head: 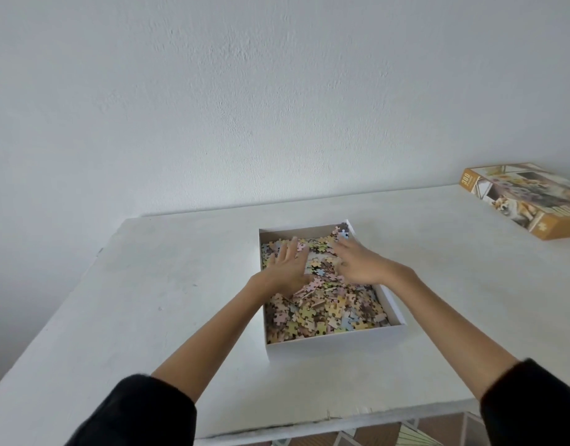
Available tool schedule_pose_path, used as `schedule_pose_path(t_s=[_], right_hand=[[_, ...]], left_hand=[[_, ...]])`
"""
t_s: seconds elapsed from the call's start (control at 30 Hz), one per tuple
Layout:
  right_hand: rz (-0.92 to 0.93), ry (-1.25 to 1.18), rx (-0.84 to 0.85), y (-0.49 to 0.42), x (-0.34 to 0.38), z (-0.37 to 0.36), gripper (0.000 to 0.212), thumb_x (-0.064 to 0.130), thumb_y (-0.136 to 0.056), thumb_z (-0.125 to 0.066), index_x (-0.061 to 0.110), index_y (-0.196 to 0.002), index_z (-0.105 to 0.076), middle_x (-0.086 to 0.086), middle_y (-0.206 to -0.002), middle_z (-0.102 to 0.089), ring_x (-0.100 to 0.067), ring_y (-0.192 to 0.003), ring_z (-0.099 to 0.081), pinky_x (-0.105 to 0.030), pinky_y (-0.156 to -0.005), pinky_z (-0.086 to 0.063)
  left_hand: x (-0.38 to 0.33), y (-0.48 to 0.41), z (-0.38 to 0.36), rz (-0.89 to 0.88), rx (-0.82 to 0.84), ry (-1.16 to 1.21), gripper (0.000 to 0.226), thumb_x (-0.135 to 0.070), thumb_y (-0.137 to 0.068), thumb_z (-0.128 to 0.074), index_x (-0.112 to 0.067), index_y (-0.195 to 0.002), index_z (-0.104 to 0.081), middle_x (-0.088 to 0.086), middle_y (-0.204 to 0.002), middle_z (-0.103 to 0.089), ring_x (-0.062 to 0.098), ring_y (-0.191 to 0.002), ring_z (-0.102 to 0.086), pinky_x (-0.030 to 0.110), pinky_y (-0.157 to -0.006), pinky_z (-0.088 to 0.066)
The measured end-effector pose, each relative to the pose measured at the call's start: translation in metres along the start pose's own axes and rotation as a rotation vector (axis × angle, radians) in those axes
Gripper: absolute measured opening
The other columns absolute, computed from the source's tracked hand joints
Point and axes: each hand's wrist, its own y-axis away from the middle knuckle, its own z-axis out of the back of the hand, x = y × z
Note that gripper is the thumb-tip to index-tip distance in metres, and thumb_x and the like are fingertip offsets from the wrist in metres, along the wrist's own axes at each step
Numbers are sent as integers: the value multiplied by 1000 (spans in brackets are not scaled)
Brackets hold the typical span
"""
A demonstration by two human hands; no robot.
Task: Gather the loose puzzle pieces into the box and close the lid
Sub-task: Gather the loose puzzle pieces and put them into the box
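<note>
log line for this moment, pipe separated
left hand: flat on puzzle pieces | right hand: resting on puzzle pieces | box: open, filled | lid: off, far right on table

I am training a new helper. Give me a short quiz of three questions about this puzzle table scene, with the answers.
1. True or false: the lid already covers the white box.
2. Where does the lid lie? A) at the far right of the table; B) under the box; C) on the floor.
3. Fill in: the left hand and the right hand both rest on the puzzle ____ inside the box.
Key: 1 false; 2 A; 3 pieces.
</note>
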Motion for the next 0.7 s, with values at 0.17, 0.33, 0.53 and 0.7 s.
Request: schedule_pose_path(t_s=[0.17,0.33,0.53,0.7], right_hand=[[-53,169,-169,-42,-11,-11,59,19,-98,-31,3,-146,-1,-16,-155,9,-29,-143,11,-36,-116,1],[-17,212,-119,-42,-15,-16,45,23,-99,-26,7,-141,-28,-11,-149,-30,-24,-136,-29,-39,-116,-10],[13,41,-102,-35,-13,-10,40,17,-96,-37,5,-134,-38,-18,-140,-40,-30,-128,-37,-38,-103,-32],[-98,105,-40,-54,-11,-19,58,31,-97,-33,11,-147,-11,-18,-155,0,-33,-143,2,-46,-117,-9]], left_hand=[[-5,-14,-3,86,225,-99,103,-71,-81,-38,-13,-146,17,15,-151,27,34,-140,22,52,-114,3],[4,-14,-11,71,99,37,95,-60,-87,-42,-11,-147,14,17,-151,25,33,-140,20,52,-114,2],[4,-13,-8,70,-88,59,82,-53,-92,-36,-10,-148,6,17,-153,19,33,-141,18,55,-113,0],[0,-3,-18,58,198,-69,105,-68,-81,-41,-14,-143,24,16,-148,32,34,-136,29,54,-112,8]])
